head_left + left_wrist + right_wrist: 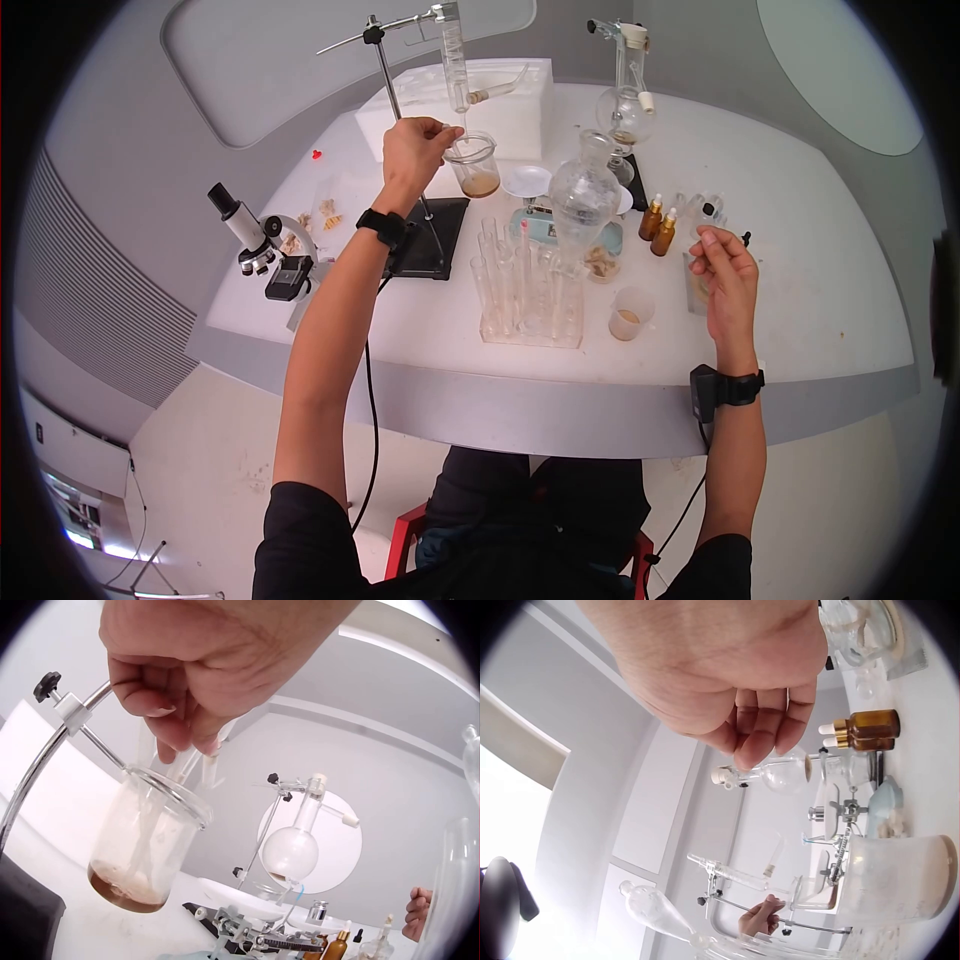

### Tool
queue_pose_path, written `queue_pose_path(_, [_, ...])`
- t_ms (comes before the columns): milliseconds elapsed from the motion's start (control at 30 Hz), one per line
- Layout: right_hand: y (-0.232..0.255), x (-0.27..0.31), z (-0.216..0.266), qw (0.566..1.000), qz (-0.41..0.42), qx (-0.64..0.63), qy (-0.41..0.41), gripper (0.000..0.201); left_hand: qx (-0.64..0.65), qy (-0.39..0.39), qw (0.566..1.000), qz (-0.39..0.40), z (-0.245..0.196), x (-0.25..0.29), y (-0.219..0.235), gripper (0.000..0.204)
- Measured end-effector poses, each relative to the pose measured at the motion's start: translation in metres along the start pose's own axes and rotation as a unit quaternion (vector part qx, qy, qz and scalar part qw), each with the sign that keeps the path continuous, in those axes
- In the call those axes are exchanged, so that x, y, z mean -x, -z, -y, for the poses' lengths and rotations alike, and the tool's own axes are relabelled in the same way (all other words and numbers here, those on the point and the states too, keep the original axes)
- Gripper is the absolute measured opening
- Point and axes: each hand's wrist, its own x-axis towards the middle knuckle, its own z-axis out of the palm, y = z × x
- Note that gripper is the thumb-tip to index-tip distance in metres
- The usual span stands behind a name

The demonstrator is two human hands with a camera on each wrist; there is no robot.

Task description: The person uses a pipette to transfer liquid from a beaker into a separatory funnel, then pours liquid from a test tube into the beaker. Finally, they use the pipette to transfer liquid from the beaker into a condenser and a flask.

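My left hand (415,157) is at the rim of a glass beaker (472,168), pinching a thin, clear stirring rod (145,838) between thumb and fingers. The rod slants down into the beaker, where shallow brown liquid (127,892) covers the bottom. A metal ring (171,792) on the stand encircles the beaker near its rim, high over the table. Over the table's right side my right hand (728,272) hovers with loosely curled fingers and nothing in them. Nearest to it are two amber dropper bottles (874,727) and a clear glass vessel (862,630).
A test-tube rack (530,332), plastic cup (632,313), large glass vessel (585,195) and pale blue balance (535,228) crowd the middle. On the left stands a microscope (250,235). Behind are a white foam block (525,108) and a clamped round flask (622,110).
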Motion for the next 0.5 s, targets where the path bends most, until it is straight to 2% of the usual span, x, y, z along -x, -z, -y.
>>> queue_pose_path(333, [0.0, 0.0031, 0.0016, 1.0, -0.007, -0.001, 0.0, 0.023, -0.001, -0.01, 0.999, -0.033, -0.0004, 0.0042, -0.0034, 0.026])
queue_pose_path(500, [-0.0007, 0.0021, 0.0, 1.0, -0.005, 0.0, 0.001, 0.023, -0.035, -0.049, 0.997, -0.043, 0.0025, 0.0025, -0.0057, 0.024])
